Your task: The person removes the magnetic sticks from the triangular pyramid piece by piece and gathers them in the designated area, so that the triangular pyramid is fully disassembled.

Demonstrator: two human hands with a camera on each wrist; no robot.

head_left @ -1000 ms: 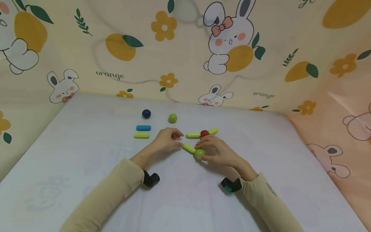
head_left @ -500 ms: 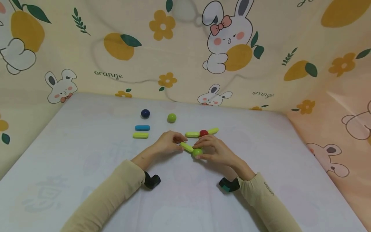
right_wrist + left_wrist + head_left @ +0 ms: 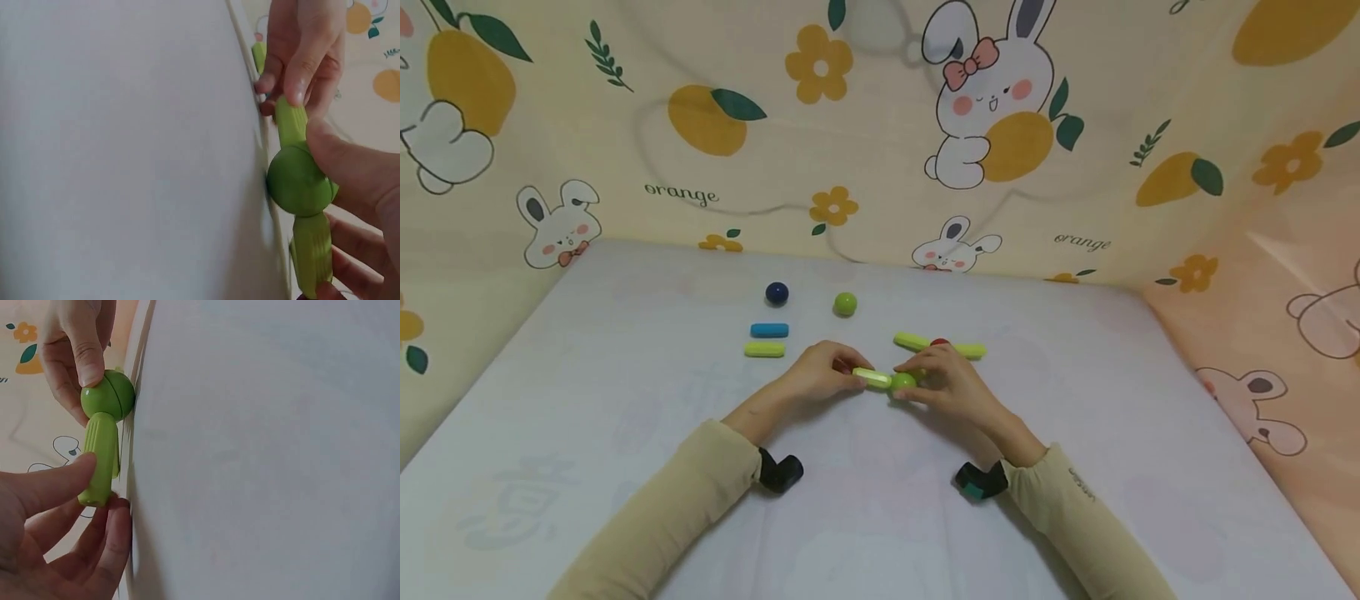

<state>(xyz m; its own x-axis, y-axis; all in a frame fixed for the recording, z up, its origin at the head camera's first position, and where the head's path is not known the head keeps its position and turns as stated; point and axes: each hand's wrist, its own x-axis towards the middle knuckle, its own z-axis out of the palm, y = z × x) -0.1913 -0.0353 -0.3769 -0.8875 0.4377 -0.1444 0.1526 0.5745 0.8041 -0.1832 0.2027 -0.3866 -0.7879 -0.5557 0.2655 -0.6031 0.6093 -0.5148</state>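
My left hand [image 3: 822, 372] pinches one end of a yellow-green stick [image 3: 872, 378] between thumb and fingers. The stick's other end touches a green ball [image 3: 903, 383], which my right hand [image 3: 953, 390] holds. In the left wrist view the stick [image 3: 99, 447] and ball [image 3: 103, 400] join end on. A second yellow-green stick [image 3: 312, 253] shows below the ball in the right wrist view, by my right fingers; whether it is fixed to the ball I cannot tell. Behind my right hand a red ball [image 3: 940, 342], partly hidden, sits between two yellow-green sticks [image 3: 912, 341].
Farther back lie a dark blue ball [image 3: 777, 293] and another green ball [image 3: 846, 304]. A blue stick [image 3: 770, 330] and a yellow-green stick [image 3: 764, 350] lie left of my left hand. The white table [image 3: 662, 517] meets a patterned cloth [image 3: 880, 150] behind.
My left fingers have taken hold of the stick's end. Stick and ball have moved left and turned level. The red ball and its sticks have shifted right and tilted the other way.
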